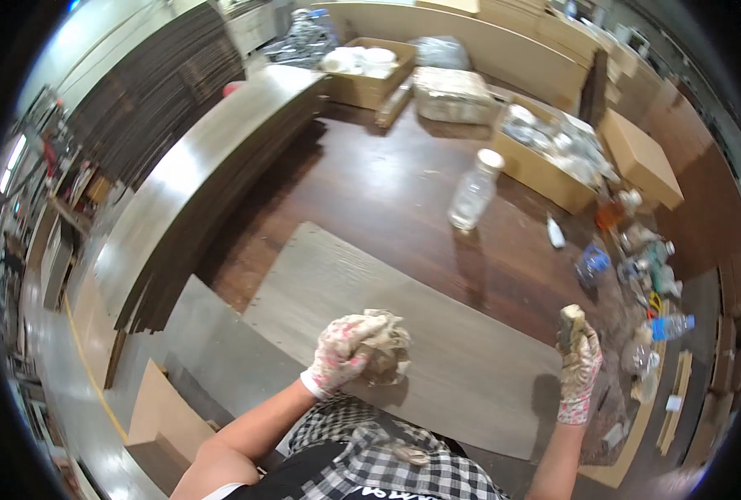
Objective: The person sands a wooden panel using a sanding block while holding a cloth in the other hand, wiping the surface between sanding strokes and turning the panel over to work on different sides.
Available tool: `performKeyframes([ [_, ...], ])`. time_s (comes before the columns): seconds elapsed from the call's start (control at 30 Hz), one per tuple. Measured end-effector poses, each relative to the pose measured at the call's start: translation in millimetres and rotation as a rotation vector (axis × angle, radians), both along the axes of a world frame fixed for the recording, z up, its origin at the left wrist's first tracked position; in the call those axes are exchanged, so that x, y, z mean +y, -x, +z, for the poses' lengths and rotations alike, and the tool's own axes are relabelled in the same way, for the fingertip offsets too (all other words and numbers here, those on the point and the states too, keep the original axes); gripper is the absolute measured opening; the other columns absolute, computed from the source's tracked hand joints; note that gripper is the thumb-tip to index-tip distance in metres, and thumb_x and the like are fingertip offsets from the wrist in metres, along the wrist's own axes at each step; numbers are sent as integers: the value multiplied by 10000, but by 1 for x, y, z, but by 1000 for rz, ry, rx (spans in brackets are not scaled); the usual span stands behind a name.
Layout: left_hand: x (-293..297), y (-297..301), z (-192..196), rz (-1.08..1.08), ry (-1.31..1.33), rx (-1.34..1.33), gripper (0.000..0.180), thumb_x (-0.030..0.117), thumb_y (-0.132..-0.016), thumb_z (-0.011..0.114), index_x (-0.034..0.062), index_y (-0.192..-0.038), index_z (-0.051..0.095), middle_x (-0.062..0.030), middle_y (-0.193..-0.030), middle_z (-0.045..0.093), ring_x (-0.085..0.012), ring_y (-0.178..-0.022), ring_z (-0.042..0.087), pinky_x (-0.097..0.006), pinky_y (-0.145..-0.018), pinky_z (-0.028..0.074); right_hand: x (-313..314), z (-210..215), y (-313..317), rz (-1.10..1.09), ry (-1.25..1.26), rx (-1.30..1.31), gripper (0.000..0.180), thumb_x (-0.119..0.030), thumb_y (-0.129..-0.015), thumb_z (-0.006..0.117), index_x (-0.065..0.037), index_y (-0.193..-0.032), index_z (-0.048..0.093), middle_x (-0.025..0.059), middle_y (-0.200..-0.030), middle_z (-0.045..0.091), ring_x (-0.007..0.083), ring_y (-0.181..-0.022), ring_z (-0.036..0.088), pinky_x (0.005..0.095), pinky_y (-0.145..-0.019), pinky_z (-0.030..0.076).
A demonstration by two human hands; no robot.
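Left hand [340, 353] gripping crumpled cloth [390, 350] over grey board [462, 358]; right hand [582, 367] clutching small block [570, 323] near board's right end; clear bottle [472, 198] standing beyond.

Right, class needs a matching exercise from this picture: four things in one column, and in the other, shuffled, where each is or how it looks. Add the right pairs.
Things:
1. Rag
2. Tall bottle
3. Grey board
4. Small block

Places and looks:
A. Lying flat on the dark table
B. Held in the right hand
C. Bunched up in the left hand
D. Clear, with a white cap

Right pairs: 1-C, 2-D, 3-A, 4-B
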State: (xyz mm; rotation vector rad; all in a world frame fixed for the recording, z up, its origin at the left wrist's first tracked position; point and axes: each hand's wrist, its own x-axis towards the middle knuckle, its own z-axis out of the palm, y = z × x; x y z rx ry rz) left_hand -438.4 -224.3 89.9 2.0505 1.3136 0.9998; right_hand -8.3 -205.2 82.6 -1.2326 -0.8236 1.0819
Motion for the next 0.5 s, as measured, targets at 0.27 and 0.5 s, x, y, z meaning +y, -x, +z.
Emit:
performKeyframes([
  [0.27, 12, 50, -18, -168, 103, 101, 672, 272, -702, 690, 117, -1313, 455, -124, -1306, 465, -309, -1190, 439, -430, -988, 336, 90, 40, 246, 542, 15, -450, 434, -111, -794, 664, 19, -1195, 560, 97, -1124, 608, 172, -999, 596, 304, -875, 484],
  [0.5, 14, 60, -37, -209, 113, 56, 615, 185, -700, 636, 104, -1287, 469, -110, -1293, 471, -311, -1212, 425, -430, -992, 337, 135, 47, 395, 919, -375, -933, 438, -110, -698, 716, -8, -1108, 601, 140, -1083, 607, 271, -1000, 586, 356, -867, 474],
])
